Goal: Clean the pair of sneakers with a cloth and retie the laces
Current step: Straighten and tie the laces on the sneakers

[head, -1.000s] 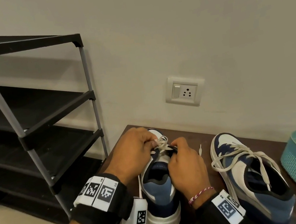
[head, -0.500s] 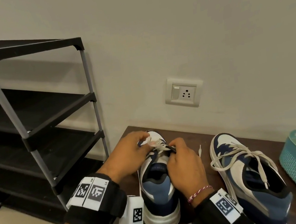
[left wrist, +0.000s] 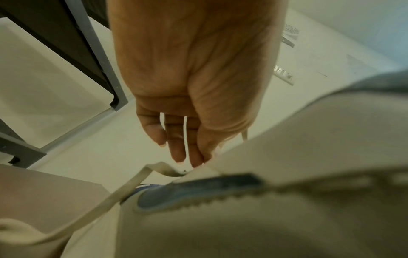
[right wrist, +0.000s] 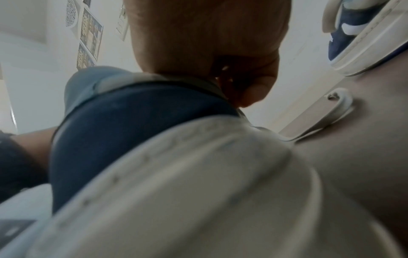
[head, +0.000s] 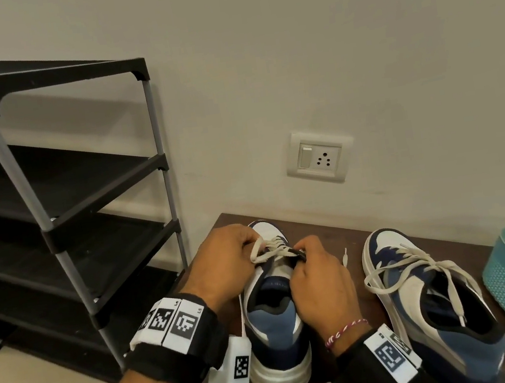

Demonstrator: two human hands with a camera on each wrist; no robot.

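Since a second ago: left hand (head: 225, 261) drawn slightly outward, fingers curled, pinching a loop of the cream lace (head: 262, 253) over the left sneaker (head: 274, 312). Right hand (head: 319, 283) hunched, knuckles up, pinching the lace's other part. Further right, the second sneaker (head: 431, 302) beside it on the brown table (head: 326, 232).

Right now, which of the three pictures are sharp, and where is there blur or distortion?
Head view: sharp and evenly lit; the wide lens bends the black shoe rack. Left wrist view: the left hand is fairly clear, but the white and blue sneaker close to the lens is blurred. Right wrist view: soft throughout, the right hand included.
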